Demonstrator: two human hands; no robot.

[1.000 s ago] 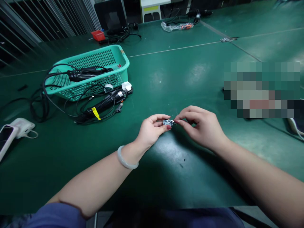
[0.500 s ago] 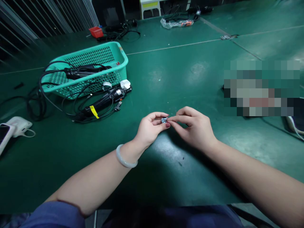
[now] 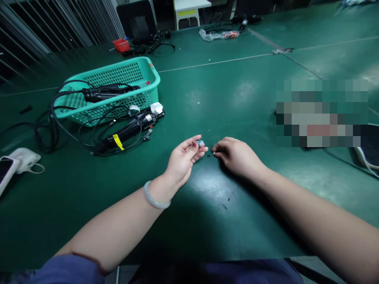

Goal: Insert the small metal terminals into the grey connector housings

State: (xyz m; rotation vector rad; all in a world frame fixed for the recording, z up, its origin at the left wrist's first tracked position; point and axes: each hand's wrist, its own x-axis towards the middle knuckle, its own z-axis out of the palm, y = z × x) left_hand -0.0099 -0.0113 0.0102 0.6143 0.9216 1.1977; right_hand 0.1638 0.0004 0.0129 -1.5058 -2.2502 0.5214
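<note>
My left hand [image 3: 184,160] rests on the green table [image 3: 207,102] with a pale bangle on its wrist. Its thumb and fingers pinch a small silver metal part [image 3: 200,142]. My right hand [image 3: 235,156] lies just to the right, knuckles up, fingertips pressed together on the table beside a tiny dark speck [image 3: 208,155]. Whether those fingers hold anything is too small to see. The two hands are a short gap apart.
A teal plastic basket [image 3: 118,85] with black cables stands at the back left. A black tool with a yellow label [image 3: 130,128] lies before it. A phone and white charger [image 3: 17,161] sit at the left edge. A blurred patch [image 3: 322,112] covers the right.
Both hands held the small metal part together above the table. Now they have come apart and dropped to the surface, the part staying in the left hand.
</note>
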